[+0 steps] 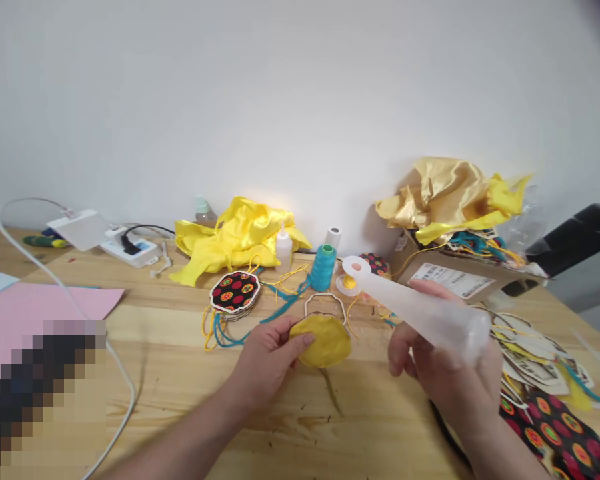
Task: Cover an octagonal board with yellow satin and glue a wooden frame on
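My left hand [270, 350] pinches a rounded yellow fabric piece [325, 347] at its left edge, thumb on top. Just behind that piece, a white scalloped frame [343, 303] shows partly, its lower part hidden. A greenish cord [333, 393] hangs or lies below the fabric. My right hand [445, 367] is closed around a translucent white squeeze bottle [425, 310], tilted with its narrow end toward the upper left and blurred by motion. A stack of scalloped patterned pieces [235, 292] with white rims lies left of the fabric, with blue and yellow cords beside it.
Behind stand a teal thread cone [323, 267], a yellow thread spool [350, 283] and a small squeeze bottle [283, 250] by yellow satin [235, 233]. At right are a cardboard box [445, 273], scalloped cutouts [535, 353] and patterned fabric [555, 427]. A white cable [125, 373] crosses the left side.
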The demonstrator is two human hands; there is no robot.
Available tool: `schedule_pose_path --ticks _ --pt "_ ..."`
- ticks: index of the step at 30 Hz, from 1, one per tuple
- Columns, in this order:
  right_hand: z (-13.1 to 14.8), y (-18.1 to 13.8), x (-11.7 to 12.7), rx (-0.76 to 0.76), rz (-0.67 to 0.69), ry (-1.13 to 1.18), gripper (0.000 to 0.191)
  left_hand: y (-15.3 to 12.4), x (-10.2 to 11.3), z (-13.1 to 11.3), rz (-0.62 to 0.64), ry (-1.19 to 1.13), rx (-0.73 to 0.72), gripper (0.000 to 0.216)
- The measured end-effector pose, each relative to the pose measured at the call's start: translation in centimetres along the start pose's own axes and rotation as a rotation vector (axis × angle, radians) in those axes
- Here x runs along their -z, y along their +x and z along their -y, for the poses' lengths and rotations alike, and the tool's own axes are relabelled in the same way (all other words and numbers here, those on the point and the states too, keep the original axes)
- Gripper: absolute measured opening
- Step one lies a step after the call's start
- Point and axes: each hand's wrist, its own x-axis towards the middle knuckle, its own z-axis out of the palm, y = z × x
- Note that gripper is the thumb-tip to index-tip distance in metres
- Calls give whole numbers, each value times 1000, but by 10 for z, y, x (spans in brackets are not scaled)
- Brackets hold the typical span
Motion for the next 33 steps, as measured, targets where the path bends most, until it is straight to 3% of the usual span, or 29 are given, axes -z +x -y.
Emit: schedule_pose_path --ticks 8,15,33 --pt "4 22 4 -97 -222 286 41 -2 -3 -2 13 35 21 28" --pt "-8 19 6 -201 -69 131 43 -3 -4 -4 23 20 40 27" --pt "-12 9 7 -140 -54 -56 41 -2 -5 -3 40 -18 42 19"
